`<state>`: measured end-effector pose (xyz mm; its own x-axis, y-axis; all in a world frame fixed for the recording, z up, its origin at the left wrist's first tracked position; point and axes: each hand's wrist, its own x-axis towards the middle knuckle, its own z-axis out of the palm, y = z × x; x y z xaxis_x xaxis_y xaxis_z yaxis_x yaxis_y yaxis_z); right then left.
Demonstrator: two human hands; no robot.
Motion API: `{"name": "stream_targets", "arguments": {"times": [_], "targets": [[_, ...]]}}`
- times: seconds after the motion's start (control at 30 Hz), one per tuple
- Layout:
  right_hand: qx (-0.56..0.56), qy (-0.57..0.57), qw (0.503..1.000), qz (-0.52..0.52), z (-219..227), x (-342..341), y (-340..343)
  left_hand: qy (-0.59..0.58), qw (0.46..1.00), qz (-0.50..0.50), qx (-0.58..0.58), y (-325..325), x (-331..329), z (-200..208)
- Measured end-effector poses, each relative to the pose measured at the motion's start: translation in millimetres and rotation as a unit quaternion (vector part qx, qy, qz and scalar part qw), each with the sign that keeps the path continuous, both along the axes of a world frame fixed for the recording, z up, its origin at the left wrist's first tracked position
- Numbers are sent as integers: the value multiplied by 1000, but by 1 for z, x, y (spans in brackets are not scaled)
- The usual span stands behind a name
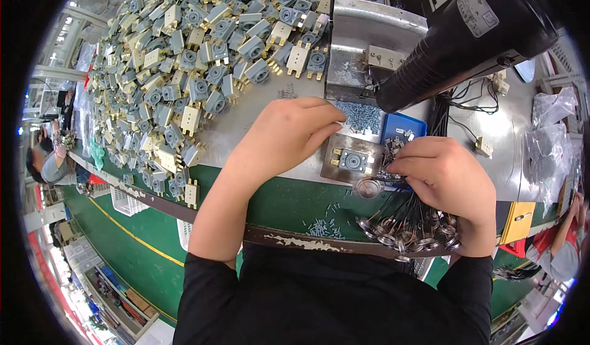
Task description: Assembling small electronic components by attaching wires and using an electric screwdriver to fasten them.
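Right hand (447,171) (bare, curled) is at the blue tray (406,123).

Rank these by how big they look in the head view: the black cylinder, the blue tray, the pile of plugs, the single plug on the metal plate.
1. Pile of plugs
2. Black cylinder, perhaps enlarged by nearness to the camera
3. Blue tray, partly hidden by the right hand
4. Single plug
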<state>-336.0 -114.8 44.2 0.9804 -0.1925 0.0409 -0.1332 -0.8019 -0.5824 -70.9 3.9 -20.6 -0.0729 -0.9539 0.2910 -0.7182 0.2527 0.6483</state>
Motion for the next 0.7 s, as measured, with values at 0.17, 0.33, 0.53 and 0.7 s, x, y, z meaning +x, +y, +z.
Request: {"name": "stream_targets", "arguments": {"times": [0.17, 0.33, 0.53, 0.7], "targets": [[-8, -16, 1000, -7, -4, 1, 1, -118, 991, -51, 40, -21, -12, 27], [-16, -19, 1000, -6, -2, -1, 0, -192, 974, -110, 46, -36, -21, 25], [-27, 45, 999, 4, 4, -4, -3, -217, 965, -117, 86, -43, -27, 25], [-10, 40, 999, 13, 5, -6, -6, -176, 975, -98, 94, -41, -26, 32]]}}
